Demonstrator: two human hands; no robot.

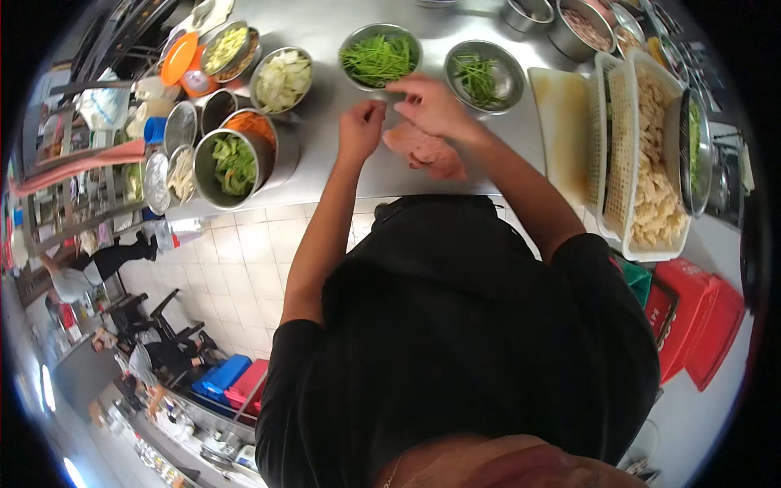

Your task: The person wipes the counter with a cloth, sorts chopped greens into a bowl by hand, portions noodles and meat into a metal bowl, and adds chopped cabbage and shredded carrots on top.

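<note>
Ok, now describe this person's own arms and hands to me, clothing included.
Both the left hand and the right hand look bare, with no gloves seen. The forearms are uncovered too, with no watch or bracelet visible. The left sleeve and right sleeve are short and black, part of a black top.

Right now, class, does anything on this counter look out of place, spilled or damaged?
Perhaps a pink cloth: it lies crumpled on the steel counter beside the right hand, looking odd so near an open bowl of green stalks. No clear spill or damage shows.
</note>
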